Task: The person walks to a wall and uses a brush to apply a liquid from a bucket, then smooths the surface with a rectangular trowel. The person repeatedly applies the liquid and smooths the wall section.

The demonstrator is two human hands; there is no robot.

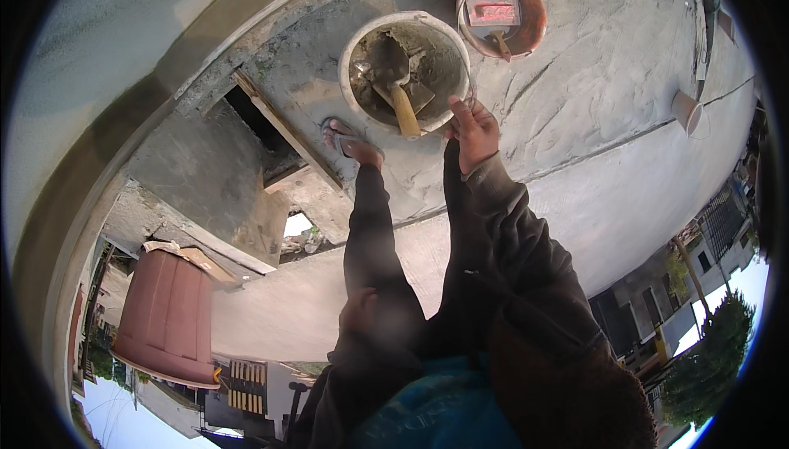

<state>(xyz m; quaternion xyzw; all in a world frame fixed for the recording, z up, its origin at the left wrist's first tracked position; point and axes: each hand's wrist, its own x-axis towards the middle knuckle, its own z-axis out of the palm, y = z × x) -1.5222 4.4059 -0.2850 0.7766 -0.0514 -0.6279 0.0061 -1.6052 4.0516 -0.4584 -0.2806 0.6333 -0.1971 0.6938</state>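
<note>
In the head view, the pale bucket [344, 79] of mortar [427, 59] is set on the concrete floor [592, 71]. At its near right rim the right hand [476, 133] is curled shut, apparently around the wire handle [473, 90]. Inside the bucket a wooden-handled trowel [405, 112] is rested, its long axis directed from the bucket's middle to the near rim; the grip is thus turned toward the body and placed just left of the right hand, by far the nearer one. The left hand [359, 311] is held well back on the bucket's near side, blurred; whether it is open or closed cannot be told. Just beyond the bucket's right side, an orange bucket [536, 18] is seen.
</note>
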